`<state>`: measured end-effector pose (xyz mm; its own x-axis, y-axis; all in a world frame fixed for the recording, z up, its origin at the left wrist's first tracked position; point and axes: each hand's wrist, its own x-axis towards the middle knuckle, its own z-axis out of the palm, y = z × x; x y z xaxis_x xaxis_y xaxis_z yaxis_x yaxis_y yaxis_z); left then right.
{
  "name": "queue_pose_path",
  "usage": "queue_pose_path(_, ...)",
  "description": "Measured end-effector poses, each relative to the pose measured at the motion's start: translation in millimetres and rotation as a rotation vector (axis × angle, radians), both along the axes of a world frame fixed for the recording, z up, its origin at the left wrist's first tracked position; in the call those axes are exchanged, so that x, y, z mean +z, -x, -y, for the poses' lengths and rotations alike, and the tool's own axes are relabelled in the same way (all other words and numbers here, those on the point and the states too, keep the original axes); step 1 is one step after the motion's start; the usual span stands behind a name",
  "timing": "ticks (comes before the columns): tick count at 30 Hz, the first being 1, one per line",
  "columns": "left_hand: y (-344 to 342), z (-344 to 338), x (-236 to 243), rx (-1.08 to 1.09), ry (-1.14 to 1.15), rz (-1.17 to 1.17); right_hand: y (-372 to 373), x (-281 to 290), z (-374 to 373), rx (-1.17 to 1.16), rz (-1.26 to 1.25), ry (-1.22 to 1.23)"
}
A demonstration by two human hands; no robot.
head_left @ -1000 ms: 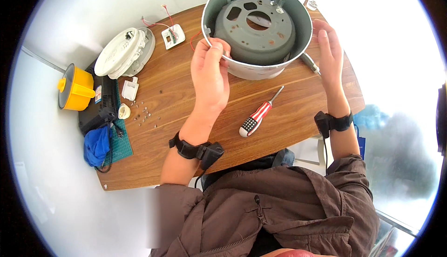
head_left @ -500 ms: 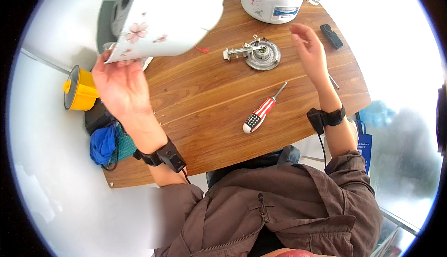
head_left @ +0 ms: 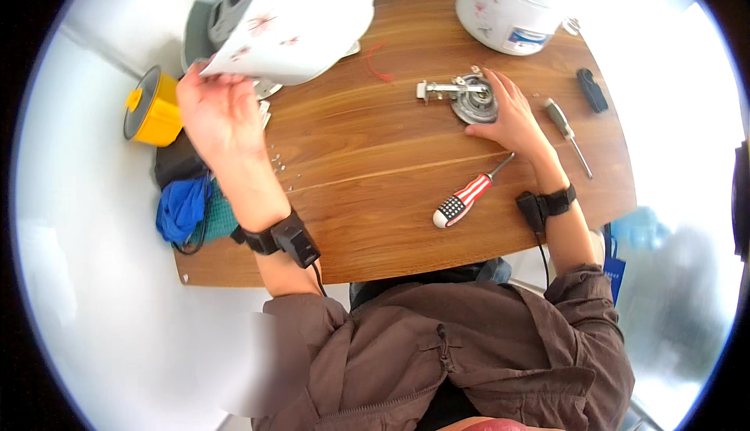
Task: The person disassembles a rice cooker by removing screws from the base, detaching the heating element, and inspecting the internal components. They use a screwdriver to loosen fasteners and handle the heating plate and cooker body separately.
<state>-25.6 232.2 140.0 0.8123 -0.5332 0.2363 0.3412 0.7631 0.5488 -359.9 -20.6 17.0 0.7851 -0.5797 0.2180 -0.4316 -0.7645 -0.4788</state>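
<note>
Since the frame half a second ago, the right hand (head_left: 512,121) has come in from the right to the metal disc (head_left: 467,113), where it had stood apart from it. Its thumb and fingers are spread in a wide curve about the disc's right edge, the fingers on the far side and the thumb on the near side. Whether they press on the metal I cannot tell.

That disc lies flat on the surface (head_left: 367,146), just left of the palm, within the mouth of the curve. Its long axis is set by the metal bar (head_left: 444,89) that runs out to the left, nearly level across the view, and ends in a small pale block (head_left: 423,90). So the bar points straight away from the right hand, and the round end is the near one.

The left hand (head_left: 226,122) is well apart from the disc, with bare wood between. It pinches the rim of a white shell (head_left: 308,29) with pink flowers, tilted so that its grey inside faces left.

Below the disc lies a red and white screwdriver (head_left: 465,200), its tip near the right wrist and its handle sloping down to the left. Another screwdriver (head_left: 560,121), with a grey handle, lies to the right of the right hand.
</note>
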Motion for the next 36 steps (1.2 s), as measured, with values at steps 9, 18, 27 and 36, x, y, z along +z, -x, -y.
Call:
queue_pose_path(9, 25, 39, -26, 0.015, -0.1, -0.142, 3, -15, 3, -0.011, 0.066, 0.03)
queue_pose_path(18, 29, 55, -39, -0.094, -0.084, -0.055, 14, -8, 16, 0.063, 0.443, -0.18)
queue_pose_path(27, -19, 70, 5, -0.331, -0.089, -0.187, 15, -13, 18, 0.084, 0.612, -0.589)
queue_pose_path(36, 20, 132, 18, -0.187, -0.362, -0.051, 11, -5, 9, 0.049, 0.662, -0.256)
